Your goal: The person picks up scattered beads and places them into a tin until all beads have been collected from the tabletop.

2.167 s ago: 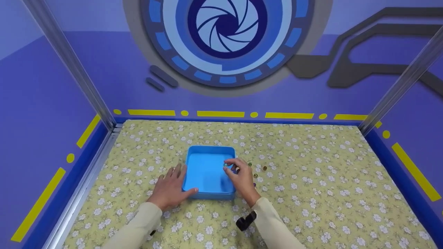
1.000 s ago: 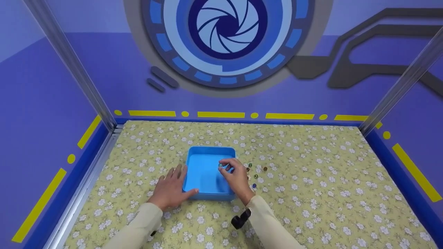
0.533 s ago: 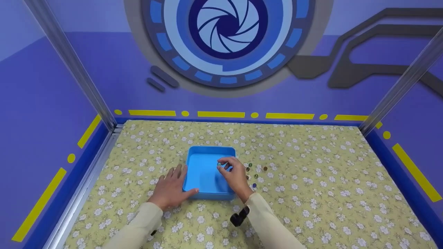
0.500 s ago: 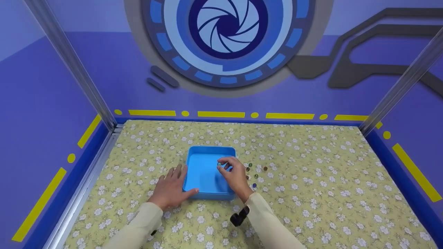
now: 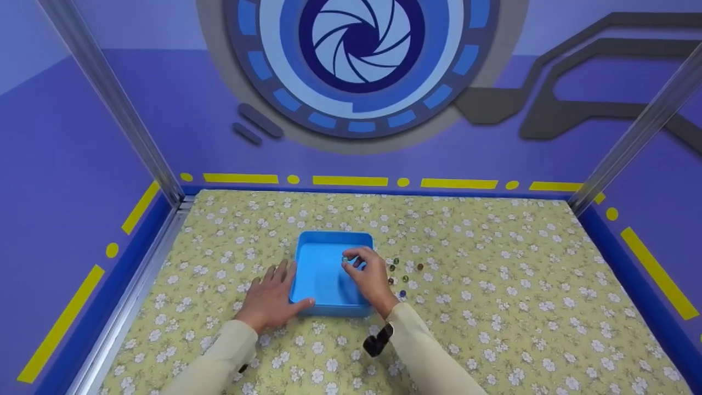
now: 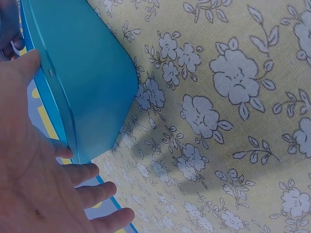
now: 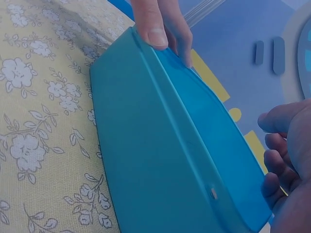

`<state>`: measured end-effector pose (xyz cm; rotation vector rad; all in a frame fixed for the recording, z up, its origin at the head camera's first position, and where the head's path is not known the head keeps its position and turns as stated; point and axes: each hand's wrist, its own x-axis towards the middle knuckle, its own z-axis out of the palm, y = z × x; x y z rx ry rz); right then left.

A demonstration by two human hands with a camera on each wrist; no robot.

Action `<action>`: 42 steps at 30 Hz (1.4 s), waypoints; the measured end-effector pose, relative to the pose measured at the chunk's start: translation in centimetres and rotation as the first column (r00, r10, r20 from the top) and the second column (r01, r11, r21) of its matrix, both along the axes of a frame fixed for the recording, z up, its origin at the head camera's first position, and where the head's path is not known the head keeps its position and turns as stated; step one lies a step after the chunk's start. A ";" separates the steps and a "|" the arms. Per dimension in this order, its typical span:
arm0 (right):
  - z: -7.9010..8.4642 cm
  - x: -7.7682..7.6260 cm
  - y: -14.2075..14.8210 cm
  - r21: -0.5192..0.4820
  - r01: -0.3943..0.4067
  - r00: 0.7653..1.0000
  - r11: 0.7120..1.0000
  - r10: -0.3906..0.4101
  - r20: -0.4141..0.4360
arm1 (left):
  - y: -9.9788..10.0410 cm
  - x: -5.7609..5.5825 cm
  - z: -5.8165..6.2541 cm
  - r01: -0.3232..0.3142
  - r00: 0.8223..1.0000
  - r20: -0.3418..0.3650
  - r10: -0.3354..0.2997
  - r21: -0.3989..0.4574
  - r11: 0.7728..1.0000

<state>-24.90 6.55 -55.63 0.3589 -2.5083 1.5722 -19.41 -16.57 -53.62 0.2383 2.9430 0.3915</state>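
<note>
A blue rectangular box (image 5: 334, 314) stands on the cloth. Along its left side lies my left hand (image 5: 272, 300), fingers spread and extended, thumb on the near-left rim. In the left wrist view the box (image 6: 87, 68) shows beside my left palm (image 6: 39, 170). Over the right half of the box, my right hand (image 5: 372, 277) pinches a small glass marble (image 5: 345, 259) between thumb and forefinger. The right wrist view shows the right hand (image 7: 289, 160) above the rim, the marble not visible there. Marbles (image 5: 405, 278) lie loose just right of the box.
Yellow floral cloth (image 5: 504, 307) covers the table. Among the several loose marbles are a blue one (image 5: 402, 293) and a brown one (image 5: 420, 267). A purple-blue printed wall (image 5: 164, 120) closes the back, with metal posts (image 5: 115, 104) at the corners.
My right hand has moved left, farther over the box, with the marble still pinched; in the last half second it shifts only slightly. My left hand keeps its place.
</note>
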 end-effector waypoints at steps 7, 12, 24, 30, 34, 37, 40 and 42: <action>0.0 -0.1 -0.4 -0.001 -0.020 0.999 1.000 0.021 0.040 | 0.0 -0.1 0.1 -0.001 1.000 0.012 0.001 -0.014 1.000; 0.0 -0.2 -0.7 0.016 -0.029 0.999 0.999 0.029 0.027 | 0.0 0.0 0.0 0.002 1.000 -0.004 -0.002 -0.009 1.000; 0.1 -0.2 -1.1 0.032 -0.044 0.999 0.998 0.045 -0.004 | 0.1 0.0 0.3 0.008 1.000 -0.007 -0.008 -0.007 1.000; 0.0 -0.2 -1.2 0.034 -0.046 0.999 0.998 0.047 -0.018 | 0.0 0.0 0.3 0.005 1.000 -0.008 -0.005 0.001 1.000; 0.0 -0.3 -1.3 0.031 -0.042 0.999 0.999 0.043 -0.010 | 0.0 0.0 0.1 0.006 1.000 -0.009 -0.006 -0.002 1.000; 0.0 -0.3 -1.4 0.027 -0.039 0.999 0.999 0.039 0.001 | 0.0 0.0 0.0 0.007 1.000 -0.008 -0.007 -0.003 1.000; -0.1 -0.3 -1.4 0.024 -0.036 0.999 0.999 0.036 0.003 | 0.0 0.0 0.1 0.005 1.000 -0.002 -0.005 0.002 1.000; -0.1 -0.4 -1.4 0.025 -0.034 0.999 0.999 0.034 -0.001 | 0.0 0.0 0.2 0.005 1.000 0.004 -0.005 0.007 1.000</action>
